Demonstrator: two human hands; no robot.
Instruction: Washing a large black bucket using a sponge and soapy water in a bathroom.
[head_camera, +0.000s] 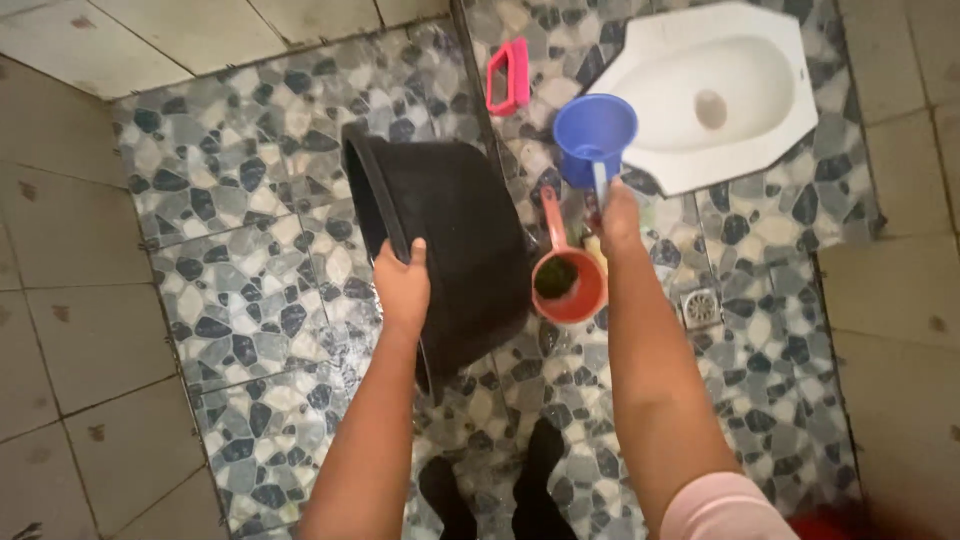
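1. Black plastic basin (455, 250): tipped on its side over the pebble-pattern floor (240, 300), open mouth turned left, rim gripped near its lower edge. Looks like a rinse-and-drain step, with the basin held up for emptying or washing.
2. White squat toilet pan (705, 95): set in the floor at upper right, well apart from the basin.
3. Left hand (402, 285): fingers curled over the basin rim, thumb on the outer wall, clamped firmly on it.
4. Right hand (620, 215): closed in a fist round the handle of a blue dipper (595, 135), bowl raised just beside the toilet pan's edge.
5. Orange dipper (568, 280): lying on the floor between basin and right forearm, something dark inside; untouched.
6. Pink scrub brush (508, 75): on the floor near the far wall, apart from both hands.
7. Floor drain (701, 307): just right of the right forearm.
8. Next move, as a judgement: calls for a steady left-hand hold on the tilted basin and a controlled tip of the blue dipper.
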